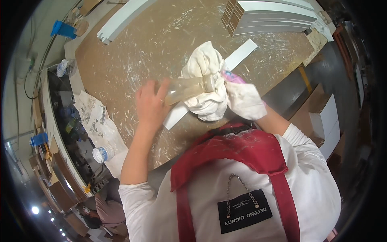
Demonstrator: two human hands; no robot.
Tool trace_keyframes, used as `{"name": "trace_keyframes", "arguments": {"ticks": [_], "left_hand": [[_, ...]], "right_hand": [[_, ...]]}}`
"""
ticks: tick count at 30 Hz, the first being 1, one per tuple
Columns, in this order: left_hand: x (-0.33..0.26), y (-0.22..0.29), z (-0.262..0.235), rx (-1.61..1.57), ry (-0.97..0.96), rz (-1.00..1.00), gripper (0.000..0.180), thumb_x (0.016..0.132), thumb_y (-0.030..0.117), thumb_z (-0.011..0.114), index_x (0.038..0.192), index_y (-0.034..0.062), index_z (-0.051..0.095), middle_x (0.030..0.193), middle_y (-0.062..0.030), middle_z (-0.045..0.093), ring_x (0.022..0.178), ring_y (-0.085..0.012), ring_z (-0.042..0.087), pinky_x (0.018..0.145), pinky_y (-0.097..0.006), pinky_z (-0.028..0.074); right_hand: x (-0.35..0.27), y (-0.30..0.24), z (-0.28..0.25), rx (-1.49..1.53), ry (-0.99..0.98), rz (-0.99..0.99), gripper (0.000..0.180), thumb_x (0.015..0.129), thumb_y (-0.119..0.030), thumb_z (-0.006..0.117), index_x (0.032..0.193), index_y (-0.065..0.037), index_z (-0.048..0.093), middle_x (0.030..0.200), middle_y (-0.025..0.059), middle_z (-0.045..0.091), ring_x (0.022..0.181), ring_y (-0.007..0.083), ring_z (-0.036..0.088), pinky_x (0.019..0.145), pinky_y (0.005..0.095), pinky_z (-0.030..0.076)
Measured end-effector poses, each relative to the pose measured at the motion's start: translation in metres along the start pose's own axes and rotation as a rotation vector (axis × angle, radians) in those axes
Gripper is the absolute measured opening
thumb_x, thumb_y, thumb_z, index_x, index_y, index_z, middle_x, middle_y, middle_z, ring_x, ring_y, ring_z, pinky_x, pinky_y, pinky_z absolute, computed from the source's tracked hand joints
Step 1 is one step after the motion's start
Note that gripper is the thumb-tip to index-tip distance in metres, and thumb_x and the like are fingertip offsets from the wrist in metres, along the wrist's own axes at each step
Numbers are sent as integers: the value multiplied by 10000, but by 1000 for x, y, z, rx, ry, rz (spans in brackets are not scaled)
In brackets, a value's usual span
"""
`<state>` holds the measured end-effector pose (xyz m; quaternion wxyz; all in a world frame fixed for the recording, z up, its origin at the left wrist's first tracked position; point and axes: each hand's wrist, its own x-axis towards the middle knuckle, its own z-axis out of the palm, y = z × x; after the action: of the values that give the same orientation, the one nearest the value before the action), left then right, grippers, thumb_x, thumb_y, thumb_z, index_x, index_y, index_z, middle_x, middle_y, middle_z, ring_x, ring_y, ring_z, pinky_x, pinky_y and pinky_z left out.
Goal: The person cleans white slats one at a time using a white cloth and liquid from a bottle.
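Note:
My bare left hand (151, 99) is wrapped round the base of a clear plastic bottle (181, 89). The bottle lies tilted almost on its side, its mouth end pointing right against a bunched white cloth (204, 60). On the cloth's right side is my right hand (244, 99), in a white glove with pink and blue at the fingers. It grips the cloth's edge, and its fingertips are partly hidden in the folds. A narrow white strip (242, 53) runs diagonally beneath the cloth and bottle on the brown worktable (149, 52).
White boards (274, 18) are stacked at the far right of the table. Another long white piece (125, 18) lies far left. A blue cup (63, 29), stained paper (94, 115) and a white tub (102, 154) line the left side. Cardboard (308, 117) stands at right. Another person (107, 211) is at lower left.

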<state>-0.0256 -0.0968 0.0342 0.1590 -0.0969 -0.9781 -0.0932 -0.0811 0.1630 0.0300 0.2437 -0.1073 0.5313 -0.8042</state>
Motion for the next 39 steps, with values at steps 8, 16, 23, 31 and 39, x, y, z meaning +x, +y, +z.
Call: {"name": "trace_keyframes", "arguments": {"ticks": [8, 16, 23, 31, 39], "left_hand": [[17, -11, -32, 308, -54, 120, 675, 575, 24, 691, 1212, 220, 580, 1055, -91, 547, 987, -254, 547, 880, -408, 400], [20, -2, -53, 393, -52, 159, 523, 684, 17, 573, 1169, 211, 587, 975, -81, 532, 955, -241, 551, 857, -403, 403], [4, 7, -47, 305, -71, 120, 503, 682, 73, 635, 1166, 195, 581, 1016, -85, 548, 975, -252, 556, 858, -411, 406], [-8, -36, -2, -368, 31, -210, 625, 614, 123, 768, 1196, 54, 552, 1148, -185, 560, 1088, -351, 533, 939, -390, 418], [-11, -138, 2, -390, 638, -729, 737, 712, 178, 766, 1300, -70, 397, 1261, -213, 511, 1161, -310, 505, 1000, -377, 381]], "right_hand": [[6, 15, -24, 555, -5, 197, 539, 967, -196, 454, 1446, -38, 264, 1405, 96, 415, 1287, 215, 417, 1091, 340, 314], [3, 25, -39, 540, 49, 218, 436, 990, -212, 423, 1382, -32, 359, 1300, 92, 502, 1194, 192, 494, 1037, 328, 380], [-11, 12, -19, 183, 48, 90, 330, 974, -170, 448, 1272, -31, 472, 1172, 92, 583, 1067, 221, 576, 925, 325, 467], [-10, -20, -5, -1198, -22, -179, 285, 810, -233, 635, 1084, -161, 667, 1074, 104, 656, 984, 259, 628, 875, 325, 487], [-44, -41, -78, -1519, 251, -156, 382, 823, -105, 579, 1200, -40, 569, 1115, 119, 640, 1032, 246, 613, 902, 305, 476]]}}
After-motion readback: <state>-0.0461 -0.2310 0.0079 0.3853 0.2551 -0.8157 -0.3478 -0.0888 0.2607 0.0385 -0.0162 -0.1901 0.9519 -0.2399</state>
